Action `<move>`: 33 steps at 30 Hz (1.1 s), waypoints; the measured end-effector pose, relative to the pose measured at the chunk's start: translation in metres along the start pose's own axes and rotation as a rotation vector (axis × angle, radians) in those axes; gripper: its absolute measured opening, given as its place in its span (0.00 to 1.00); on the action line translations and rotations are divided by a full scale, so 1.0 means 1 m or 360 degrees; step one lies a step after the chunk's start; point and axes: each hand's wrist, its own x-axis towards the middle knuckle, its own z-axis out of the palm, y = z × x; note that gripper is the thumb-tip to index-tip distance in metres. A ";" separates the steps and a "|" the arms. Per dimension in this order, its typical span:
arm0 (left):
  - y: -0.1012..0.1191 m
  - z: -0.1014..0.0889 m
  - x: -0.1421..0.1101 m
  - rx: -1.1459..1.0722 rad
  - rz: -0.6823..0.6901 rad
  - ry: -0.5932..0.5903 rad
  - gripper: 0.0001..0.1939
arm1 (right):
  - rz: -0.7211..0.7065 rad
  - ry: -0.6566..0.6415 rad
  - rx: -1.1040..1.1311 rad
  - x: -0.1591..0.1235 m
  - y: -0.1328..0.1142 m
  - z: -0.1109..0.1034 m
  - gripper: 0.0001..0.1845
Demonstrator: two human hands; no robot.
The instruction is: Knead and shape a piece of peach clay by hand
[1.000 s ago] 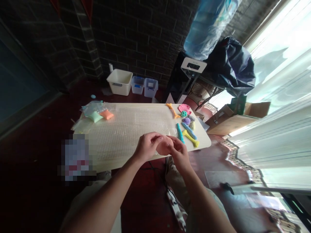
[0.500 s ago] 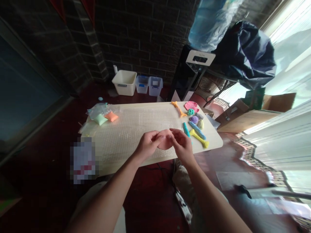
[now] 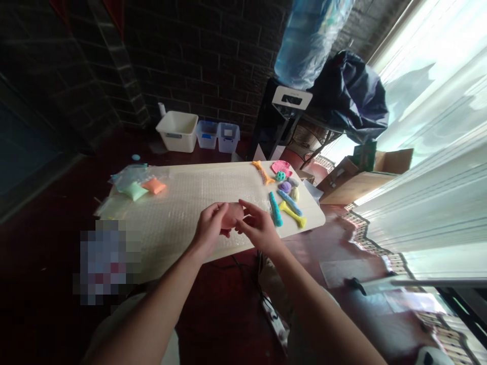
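A flattened, rounded piece of pinkish-brown modelling clay (image 3: 232, 215) is held above the near part of the table. My left hand (image 3: 209, 224) is closed around its left side, thumb on the near face. On the opposite edge, my right hand (image 3: 260, 226) pinches with bent fingers. To the right of my hands lie a teal clay stick (image 3: 276, 209), a yellow bone-shaped piece (image 3: 292, 215) and a blue stick (image 3: 289, 202). Beyond them are a purple lump (image 3: 285, 187), a green holed ball (image 3: 280, 176), an orange bone-shaped piece (image 3: 263, 173) and a pink piece (image 3: 281, 167).
Bubble wrap covers much of the pale table (image 3: 315, 217). Green (image 3: 135, 191) and orange packets (image 3: 154, 185) lie at its left end beside clear plastic bags. Behind stand a white bin (image 3: 177, 133), two clear bins and a water dispenser (image 3: 291, 99); a cardboard box (image 3: 365, 177) is at right.
The clay has tilted and looks darker, with my left hand now wrapped further round it. My right fingers have shifted along its edge. The whole view has swung slightly to the right.
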 end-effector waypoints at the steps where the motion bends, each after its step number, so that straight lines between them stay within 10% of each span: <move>1: 0.002 -0.001 0.004 -0.0093 -0.0067 0.0011 0.20 | -0.0024 -0.0041 -0.0050 0.006 0.001 0.001 0.40; 10: 0.004 -0.013 0.028 0.0138 -0.0142 0.0068 0.18 | -0.0057 -0.0125 -0.0088 0.027 0.028 0.002 0.42; 17: 0.001 -0.013 0.028 0.0187 -0.0045 -0.0139 0.19 | -0.0046 -0.0347 -0.0113 0.033 0.028 -0.003 0.68; 33: 0.019 -0.009 0.019 -0.0076 -0.0244 -0.0203 0.27 | -0.0200 0.0036 -0.0655 0.031 0.000 -0.004 0.41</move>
